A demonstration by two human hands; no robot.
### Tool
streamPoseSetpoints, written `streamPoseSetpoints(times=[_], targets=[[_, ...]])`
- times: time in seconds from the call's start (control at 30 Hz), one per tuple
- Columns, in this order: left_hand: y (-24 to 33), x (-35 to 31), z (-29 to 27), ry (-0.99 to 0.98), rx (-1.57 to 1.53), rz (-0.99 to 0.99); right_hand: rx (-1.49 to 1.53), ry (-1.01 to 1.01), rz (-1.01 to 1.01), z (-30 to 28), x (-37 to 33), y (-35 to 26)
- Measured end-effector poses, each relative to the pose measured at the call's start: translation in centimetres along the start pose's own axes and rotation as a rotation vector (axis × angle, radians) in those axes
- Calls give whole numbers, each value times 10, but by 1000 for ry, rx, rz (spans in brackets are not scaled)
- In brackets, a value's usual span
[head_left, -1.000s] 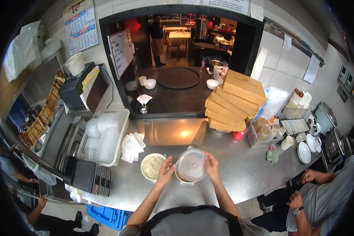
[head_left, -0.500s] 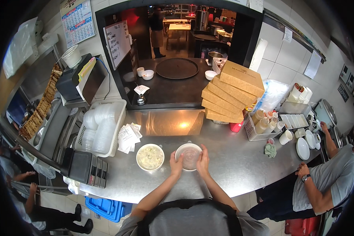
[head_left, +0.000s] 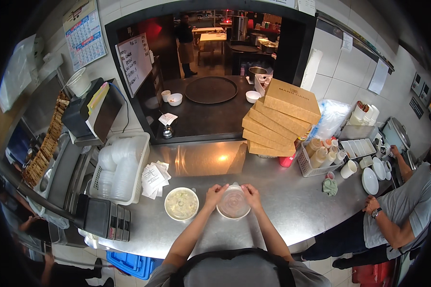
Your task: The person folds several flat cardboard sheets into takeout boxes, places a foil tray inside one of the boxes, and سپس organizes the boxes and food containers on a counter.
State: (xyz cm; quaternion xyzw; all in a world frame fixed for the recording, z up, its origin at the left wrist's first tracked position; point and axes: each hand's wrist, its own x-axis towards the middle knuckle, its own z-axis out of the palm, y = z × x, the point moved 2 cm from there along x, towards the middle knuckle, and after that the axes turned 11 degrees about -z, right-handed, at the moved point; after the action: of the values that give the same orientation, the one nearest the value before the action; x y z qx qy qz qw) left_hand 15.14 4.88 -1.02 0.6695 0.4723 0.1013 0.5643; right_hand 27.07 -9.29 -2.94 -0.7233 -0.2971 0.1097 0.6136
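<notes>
A round white takeout bowl (head_left: 233, 215) stands on the steel counter with a clear plastic lid (head_left: 233, 201) over it. My left hand (head_left: 216, 196) pinches the far left part of the lid's rim, fingers bent. On the far right part of that rim, my right hand (head_left: 251, 195) grips in the same way. The contents under the lid look pale pinkish and blurred. Just left of my left hand sits a second white bowl (head_left: 181, 204), filled with a pale, chunky soup-like food; a clear lid tab shows at its upper right edge.
Paper slips (head_left: 154, 179) lie left of the bowls, beside a white basket (head_left: 143, 165) of clear lids. Stacked brown boxes (head_left: 287, 112) stand back right, near a sauce bottle basket (head_left: 316, 165). A co-worker (head_left: 400, 208) stands at the right. A black tray (head_left: 211, 90) lies beyond.
My hands have gone from the bowl's two sides to the far rim of its lid, with the fingers now closer together. The view has shifted slightly.
</notes>
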Motion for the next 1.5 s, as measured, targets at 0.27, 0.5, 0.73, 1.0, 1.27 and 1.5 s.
streamPoseSetpoints(times=[0.27, 0.5, 0.73, 1.0, 1.27, 1.5], targets=[[-4, 4, 11, -339, -316, 40, 220, -127, 148, 0, 7, 9], [-9, 7, 16, -290, -312, 129, 183, -82, 44, -1, 6, -1], [-9, 10, 13, -438, -451, 40, 315, -177, 13, 1, 12, -4], [-1, 8, 18, -443, -403, -86, 480, -195, 169, 2, 14, 12], [-45, -2, 16, -75, -267, 311, -163, 375, -283, -34, 29, 2], [68, -62, 22, 83, 222, 751, -187, 656, -79, -184, 147, 49]])
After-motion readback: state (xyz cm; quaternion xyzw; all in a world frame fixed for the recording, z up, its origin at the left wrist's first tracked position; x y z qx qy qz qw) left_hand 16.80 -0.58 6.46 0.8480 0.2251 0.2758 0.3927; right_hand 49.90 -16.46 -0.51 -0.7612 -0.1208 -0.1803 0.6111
